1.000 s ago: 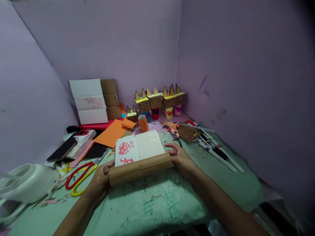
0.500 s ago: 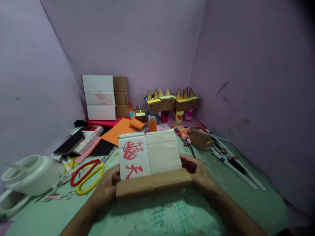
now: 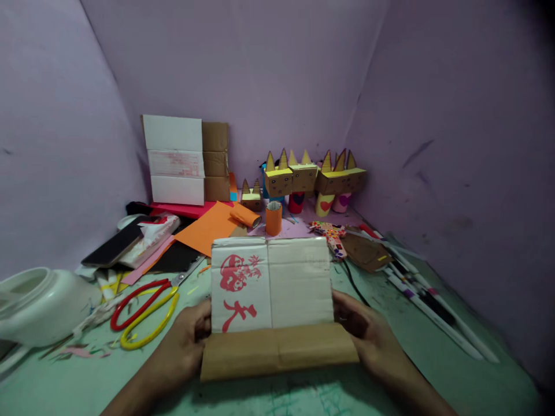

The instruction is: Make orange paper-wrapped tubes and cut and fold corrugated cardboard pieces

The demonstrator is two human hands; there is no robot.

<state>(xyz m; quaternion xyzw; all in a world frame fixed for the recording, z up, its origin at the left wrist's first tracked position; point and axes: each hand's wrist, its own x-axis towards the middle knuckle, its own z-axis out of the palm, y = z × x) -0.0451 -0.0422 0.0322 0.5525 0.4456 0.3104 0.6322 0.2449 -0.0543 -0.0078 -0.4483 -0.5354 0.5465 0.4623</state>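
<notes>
Between my two hands is a folded piece of cardboard (image 3: 299, 283), held a little above the table. Its upright face is white with a red panda print and a red character on the left part. Along the bottom, a brown flap (image 3: 280, 351) folds toward me. My left hand (image 3: 186, 338) grips the left edge, fingers curled behind it. At the right edge, my right hand (image 3: 366, 332) holds the cardboard with its fingers partly hidden behind. Scissors (image 3: 145, 312) with red and yellow handles lie left of my left hand.
A white pot (image 3: 47, 306) stands at the left. Behind are orange paper (image 3: 210, 228), an orange tube (image 3: 273, 218) and cardboard animal heads (image 3: 303, 178) on tubes. A patterned glue gun (image 3: 332, 236) and several markers (image 3: 437, 318) lie at the right. Flattened cardboard (image 3: 176, 162) leans against the wall.
The cardboard has come lower and nearer to me in both hands. Its brown flap now shows more of its broad surface. The camera view has shifted slightly.
</notes>
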